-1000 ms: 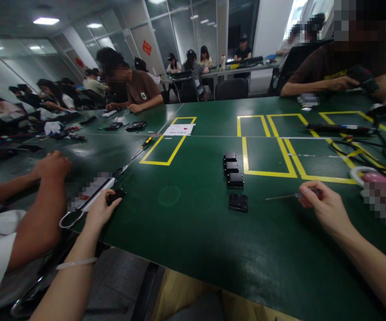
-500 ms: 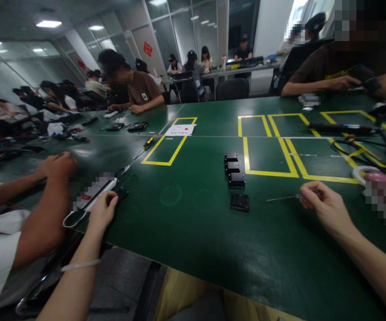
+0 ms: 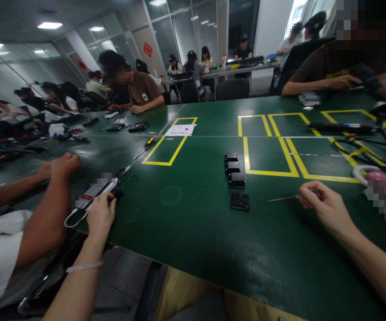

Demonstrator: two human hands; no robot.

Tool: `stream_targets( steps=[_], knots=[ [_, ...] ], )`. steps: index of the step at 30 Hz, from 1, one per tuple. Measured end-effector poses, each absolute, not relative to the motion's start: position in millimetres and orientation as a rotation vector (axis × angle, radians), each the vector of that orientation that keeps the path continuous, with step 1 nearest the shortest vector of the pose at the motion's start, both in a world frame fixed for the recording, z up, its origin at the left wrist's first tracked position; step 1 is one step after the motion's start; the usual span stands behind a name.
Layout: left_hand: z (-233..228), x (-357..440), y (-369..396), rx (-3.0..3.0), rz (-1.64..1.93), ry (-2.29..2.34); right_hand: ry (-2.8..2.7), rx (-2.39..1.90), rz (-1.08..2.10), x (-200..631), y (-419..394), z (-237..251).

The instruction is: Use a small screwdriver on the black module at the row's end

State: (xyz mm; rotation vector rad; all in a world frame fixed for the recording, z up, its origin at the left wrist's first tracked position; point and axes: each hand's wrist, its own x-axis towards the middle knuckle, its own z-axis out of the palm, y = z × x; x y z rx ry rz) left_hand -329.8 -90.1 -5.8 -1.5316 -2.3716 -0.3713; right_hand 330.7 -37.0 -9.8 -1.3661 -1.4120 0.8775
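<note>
My right hand [image 3: 326,205] grips a thin screwdriver [image 3: 282,199] by its handle, its metal shaft pointing left just over the table. My left hand [image 3: 101,215] is closed at the table's left side, with a small black part [image 3: 118,194] at its fingertips, mostly covered by them. Between my hands, three black box-shaped parts [image 3: 236,180] stand in a row. Nearer to me lies a flatter black part [image 3: 239,202] with recesses in its top. A white power strip [image 3: 94,195] with a cable runs right beside my left hand.
Yellow tape rectangles [image 3: 270,173] mark the green table [image 3: 186,223]. A white paper label [image 3: 180,129] and a yellow-black tool [image 3: 148,142] lie farther back. Black cables [image 3: 353,147] and a tape roll [image 3: 363,173] are at right. A neighbour's forearm [image 3: 50,205] rests at left; other people sit around.
My left hand has shifted slightly, and less of the black part shows beyond its fingers. My right hand and the screwdriver have barely moved.
</note>
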Motion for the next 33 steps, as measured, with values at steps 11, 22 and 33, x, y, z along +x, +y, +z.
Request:
stream_targets(
  steps=[11,22,33],
  knots=[
    [52,-181,-73,-2.12,-0.63,-1.832,-1.387,-1.371,0.863,327,-37,-5],
    [20,38,-25,-2.979,-0.134,-0.985,-1.263,-1.297,0.965,326,-39,-4],
    [32,-128,-15,-2.789,-0.008,-1.542,-1.287,-1.321,0.99,324,-41,-3]
  ],
)
